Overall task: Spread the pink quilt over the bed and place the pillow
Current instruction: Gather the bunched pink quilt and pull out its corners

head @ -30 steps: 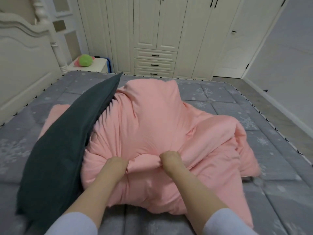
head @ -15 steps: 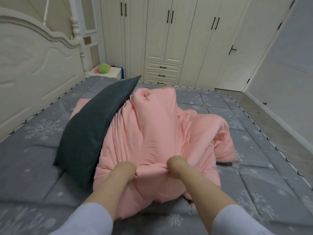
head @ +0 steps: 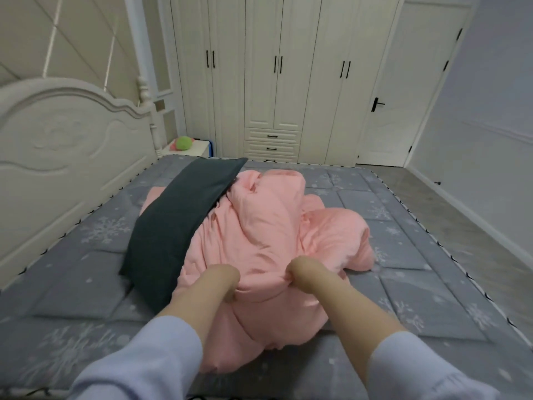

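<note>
While the pink quilt [head: 268, 241] sits bunched in one heap on the middle of the bed [head: 72, 272], both hands clutch its near edge — the left hand [head: 222, 280] and the right hand [head: 305, 274] each have fingers curled into a fold of the fabric, a short span of cloth between them. One dark pillow [head: 178, 226] leans on the quilt's left side, its long axis running from the near left toward the far side of the bed, its far corner pointing at the wardrobe [head: 277, 82]. The heap stretches roughly from the hands toward the far edge. One white headboard [head: 66, 145] stands at the left — one green toy [head: 184, 142] sits beyond it.
</note>
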Motion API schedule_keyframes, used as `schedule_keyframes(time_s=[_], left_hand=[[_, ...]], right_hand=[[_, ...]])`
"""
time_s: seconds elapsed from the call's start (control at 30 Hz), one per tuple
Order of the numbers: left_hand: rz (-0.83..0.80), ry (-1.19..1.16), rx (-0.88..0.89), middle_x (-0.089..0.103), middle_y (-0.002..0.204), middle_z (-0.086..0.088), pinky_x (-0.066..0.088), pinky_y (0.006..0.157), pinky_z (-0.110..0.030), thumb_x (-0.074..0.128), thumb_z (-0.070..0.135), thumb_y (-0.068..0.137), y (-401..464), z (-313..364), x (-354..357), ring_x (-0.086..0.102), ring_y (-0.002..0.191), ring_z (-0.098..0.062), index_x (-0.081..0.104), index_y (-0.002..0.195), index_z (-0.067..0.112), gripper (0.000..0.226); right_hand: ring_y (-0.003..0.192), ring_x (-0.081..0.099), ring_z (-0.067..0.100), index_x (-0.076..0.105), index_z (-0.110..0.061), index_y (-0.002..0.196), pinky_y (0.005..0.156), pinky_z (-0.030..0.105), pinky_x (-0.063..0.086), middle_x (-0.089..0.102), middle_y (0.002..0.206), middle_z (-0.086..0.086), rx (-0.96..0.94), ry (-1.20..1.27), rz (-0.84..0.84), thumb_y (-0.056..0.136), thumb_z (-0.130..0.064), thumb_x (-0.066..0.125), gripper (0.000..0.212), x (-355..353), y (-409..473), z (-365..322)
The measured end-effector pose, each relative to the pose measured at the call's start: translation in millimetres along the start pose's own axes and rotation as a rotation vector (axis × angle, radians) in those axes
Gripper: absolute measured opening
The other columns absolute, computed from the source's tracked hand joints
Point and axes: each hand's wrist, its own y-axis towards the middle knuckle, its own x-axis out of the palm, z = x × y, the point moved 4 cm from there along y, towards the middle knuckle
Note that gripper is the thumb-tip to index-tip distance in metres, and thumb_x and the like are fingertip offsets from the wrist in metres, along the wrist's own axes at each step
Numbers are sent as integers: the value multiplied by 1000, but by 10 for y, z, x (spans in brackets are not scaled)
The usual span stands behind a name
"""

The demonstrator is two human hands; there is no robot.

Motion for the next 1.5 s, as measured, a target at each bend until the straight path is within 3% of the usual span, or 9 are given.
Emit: schedule_keyframes(time_s=[0.1,0.2,0.23,0.3,0.37,0.93,1.1,1.3,1.5], left_hand=[[84,22,34,57,134,-13,43,101,-36,54,21,94,-6,83,-42,56,121,-31,57,128,5,37],[137,13,34,57,132,-12,44,99,-36,53,22,95,86,88,-118,57,119,-31,58,125,8,33],[162,7,38,56,134,-11,43,99,-35,52,23,96,114,77,-171,56,120,-30,56,127,8,34],[208,-12,49,52,137,-10,42,100,-33,50,24,98,170,47,-301,53,123,-28,53,130,10,36],[252,-24,60,50,139,-9,42,102,-33,49,25,98,297,-2,-421,52,125,-27,50,132,12,36],[430,-225,7,43,139,-14,42,99,-39,55,43,91,3021,-842,-1517,45,128,-32,35,138,13,59],[526,-166,-114,22,155,-18,23,117,-45,49,45,93,3899,-1209,-1787,22,143,-38,24,147,11,68],[619,-213,-35,27,151,-23,28,115,-43,45,42,96,4543,-1439,-1737,26,140,-38,26,146,5,65],[321,-608,-154,-2,159,-23,17,116,-53,57,82,62,4818,-1131,-1629,12,144,-46,-7,154,19,128]], right_hand=[[114,56,27,58,-10,129,103,30,42,55,137,12,10,60,46,94,-12,47,36,6,-56,88],[125,53,24,53,-10,133,72,-2,44,54,138,9,-29,91,113,96,-13,48,38,39,-49,223],[129,50,24,50,-10,136,75,-2,45,51,141,9,-37,118,141,96,-16,50,41,25,-38,254],[134,44,23,43,-16,141,102,21,42,44,146,6,-31,131,198,96,-23,52,47,-34,5,291],[133,44,24,39,-18,143,107,34,38,42,145,5,-20,142,204,96,-28,54,50,-95,81,313],[133,41,28,32,-17,145,108,42,35,39,146,7,102,206,181,93,-42,51,61,-791,2590,268],[139,32,27,28,-21,147,115,52,22,31,152,4,133,333,218,84,-52,60,77,-911,3361,219],[148,9,29,19,-23,149,114,65,6,12,159,3,198,333,270,77,-66,57,92,-830,3906,199],[149,-7,35,3,-28,153,112,68,1,-6,162,8,445,341,190,66,-69,64,114,-552,3994,463]])
